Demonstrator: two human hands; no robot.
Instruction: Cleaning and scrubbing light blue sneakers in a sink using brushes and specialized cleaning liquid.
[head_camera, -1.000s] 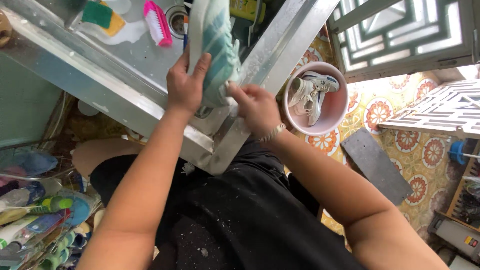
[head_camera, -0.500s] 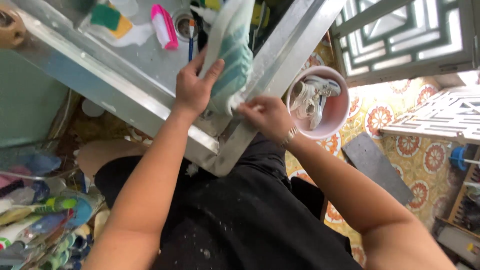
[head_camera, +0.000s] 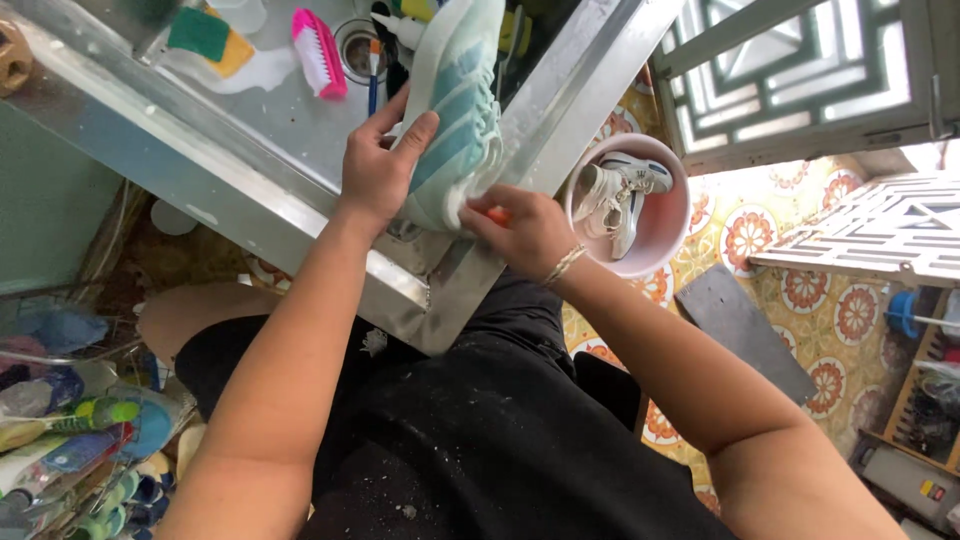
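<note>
A mint-green sneaker with teal stripes (head_camera: 460, 90) is held over the corner of a steel sink (head_camera: 200, 150). My left hand (head_camera: 375, 170) grips its side, thumb on the upper. At the shoe's near end, my right hand (head_camera: 520, 230) is closed around a small orange thing (head_camera: 497, 215) and presses it against the shoe. What the orange thing is stays hidden by the fingers. A bracelet sits on my right wrist.
In the sink lie a pink scrub brush (head_camera: 318, 40), a green-and-yellow sponge (head_camera: 205, 35) and a toothbrush (head_camera: 373, 70). A pink basin (head_camera: 670, 235) with white sneakers (head_camera: 612, 190) stands on the patterned floor, beside a dark slab (head_camera: 750, 330). A rack of bottles (head_camera: 80, 440) is at the lower left.
The sneaker has turned so more of its striped side shows. My right hand has shifted along the shoe's near end, and the orange thing has come into view.
</note>
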